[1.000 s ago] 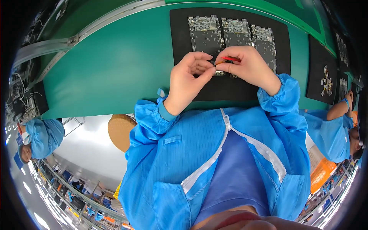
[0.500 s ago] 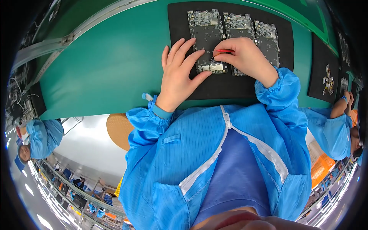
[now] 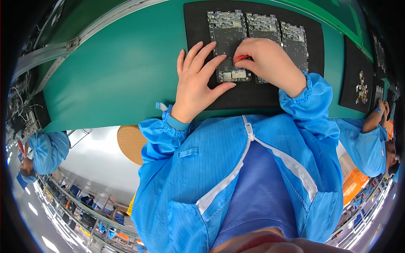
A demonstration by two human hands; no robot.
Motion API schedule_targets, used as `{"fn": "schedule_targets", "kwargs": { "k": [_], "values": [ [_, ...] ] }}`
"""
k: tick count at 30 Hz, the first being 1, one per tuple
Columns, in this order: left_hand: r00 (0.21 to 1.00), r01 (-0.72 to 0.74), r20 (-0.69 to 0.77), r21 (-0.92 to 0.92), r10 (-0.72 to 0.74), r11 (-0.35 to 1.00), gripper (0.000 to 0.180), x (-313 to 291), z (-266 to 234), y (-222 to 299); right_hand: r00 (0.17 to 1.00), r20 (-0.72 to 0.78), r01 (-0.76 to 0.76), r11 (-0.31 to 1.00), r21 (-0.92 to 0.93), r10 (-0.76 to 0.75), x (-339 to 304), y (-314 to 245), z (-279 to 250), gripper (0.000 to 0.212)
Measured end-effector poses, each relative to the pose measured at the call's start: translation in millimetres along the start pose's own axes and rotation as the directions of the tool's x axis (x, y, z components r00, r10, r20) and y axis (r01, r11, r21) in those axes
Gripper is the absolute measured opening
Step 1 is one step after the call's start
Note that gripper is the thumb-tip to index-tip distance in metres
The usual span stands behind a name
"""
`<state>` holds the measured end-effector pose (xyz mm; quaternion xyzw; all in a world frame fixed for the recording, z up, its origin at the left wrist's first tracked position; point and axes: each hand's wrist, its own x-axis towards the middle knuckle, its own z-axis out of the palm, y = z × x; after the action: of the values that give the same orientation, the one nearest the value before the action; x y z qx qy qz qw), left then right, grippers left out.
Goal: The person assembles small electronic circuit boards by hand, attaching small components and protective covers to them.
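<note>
Three dark circuit boards lie side by side on a black mat. The left circuit board [image 3: 228, 40] is between my hands, with silvery parts along its near end. My left hand [image 3: 196, 82] is open, its fingers spread; the fingertips reach that board's left edge and the thumb lies by its near end. My right hand [image 3: 265, 59] is closed over the board's lower right part, pinching a slim red tool [image 3: 241, 57]. The tool's tip and what it touches are hidden under the fingers. Right of it are the middle circuit board [image 3: 263, 29], partly covered by my right hand, and the right circuit board [image 3: 295, 46].
The black mat [image 3: 253, 99] rests on a green table [image 3: 114, 76]. Another dark mat [image 3: 352, 80] with small metal parts [image 3: 361, 88] is at the right, near a co-worker's blue sleeve [image 3: 358, 143]. A second co-worker [image 3: 50, 152] is at the left. Metal frame bars [image 3: 63, 48] cross the upper left.
My right hand has turned slightly and the red tool is tilted differently, still over the left board's near part. My left thumb has shifted a little to the right.
</note>
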<state>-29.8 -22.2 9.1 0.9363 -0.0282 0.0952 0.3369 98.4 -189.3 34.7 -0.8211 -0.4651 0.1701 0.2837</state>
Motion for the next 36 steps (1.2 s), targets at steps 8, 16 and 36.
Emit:
{"fn": "schedule_targets", "kwargs": {
  "k": [8, 16, 36],
  "values": [
    [0.999, 0.004, -0.047, 0.023, -0.003, 1.000, 0.052, -0.3, 4.4, -1.5, 1.000, 0.025, -0.009, 0.989, -0.145, 0.013, 0.6, -12.7, 1.6, 0.011],
    [0.998, 0.004, -0.061, 0.046, -0.001, 0.999, 0.053, -2.5, 6.6, -0.4, 0.993, 0.116, 0.050, 0.992, -0.118, -0.037, -3.2, -12.1, -0.7, 0.011],
    [1.000, -0.018, 0.016, -0.004, 0.018, 1.000, 0.052, -4.5, 2.7, -6.1, 0.995, -0.056, 0.067, 0.961, -0.269, -0.085, -32.0, -21.1, 9.8, 0.016]
  ]
}}
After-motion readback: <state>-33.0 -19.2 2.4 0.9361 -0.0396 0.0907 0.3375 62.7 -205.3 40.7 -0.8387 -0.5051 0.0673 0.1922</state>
